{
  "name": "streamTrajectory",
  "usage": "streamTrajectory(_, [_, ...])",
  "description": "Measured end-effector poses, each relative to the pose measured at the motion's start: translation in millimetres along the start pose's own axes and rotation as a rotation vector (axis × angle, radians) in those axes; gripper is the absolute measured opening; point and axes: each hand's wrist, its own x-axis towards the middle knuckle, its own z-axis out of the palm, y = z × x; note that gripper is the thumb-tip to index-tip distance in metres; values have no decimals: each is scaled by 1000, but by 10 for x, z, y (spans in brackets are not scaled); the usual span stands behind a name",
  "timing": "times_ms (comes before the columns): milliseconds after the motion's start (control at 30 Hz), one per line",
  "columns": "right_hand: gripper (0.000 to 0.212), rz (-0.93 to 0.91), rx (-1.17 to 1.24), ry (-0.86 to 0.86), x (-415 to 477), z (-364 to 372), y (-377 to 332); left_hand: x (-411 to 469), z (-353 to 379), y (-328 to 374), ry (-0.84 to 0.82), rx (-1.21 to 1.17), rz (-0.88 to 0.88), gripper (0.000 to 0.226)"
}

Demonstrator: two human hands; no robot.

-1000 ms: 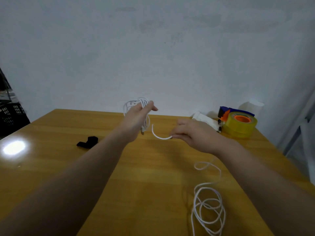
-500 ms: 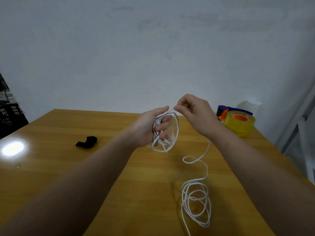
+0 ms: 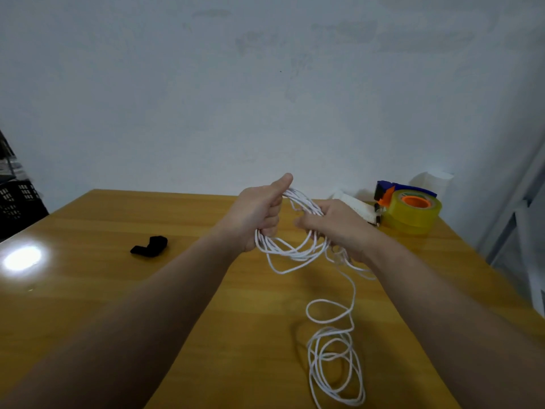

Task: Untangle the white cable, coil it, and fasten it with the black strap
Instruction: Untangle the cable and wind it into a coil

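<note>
My left hand (image 3: 256,214) grips a bundle of loops of the white cable (image 3: 295,252) above the wooden table (image 3: 88,290), thumb raised over the top of the coil. My right hand (image 3: 339,228) holds the right side of the same loops, fingers curled round the strands. From there the loose cable drops to the table and lies in a tangle of several rings (image 3: 336,367) near the front right. The black strap (image 3: 150,246) lies folded on the table, well left of both hands.
A yellow tape roll with an orange core in a blue dispenser (image 3: 413,211) stands at the back right, a white object (image 3: 359,206) beside it. A black crate (image 3: 17,202) sits off the left edge. A pale wall rises behind; a grey frame (image 3: 525,225) stands at right.
My right hand has come down from above the coil to its right side and now holds the loops. The coil in my left hand has grown, and less slack lies on the table.
</note>
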Motion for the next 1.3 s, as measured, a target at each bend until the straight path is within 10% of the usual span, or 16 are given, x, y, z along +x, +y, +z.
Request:
streamTrajectory(567, [39, 182, 1065, 218, -18, 279, -2, -204, -213, -101, -405, -190, -242, 43])
streamTrajectory(833, [32, -59, 289, 113, 128, 304, -137, -147, -299, -7, -423, 84, -336, 68])
streamTrajectory(1300, [40, -50, -247, -301, 150, -232, 12, -19, -478, -68, 190, 57, -21, 48])
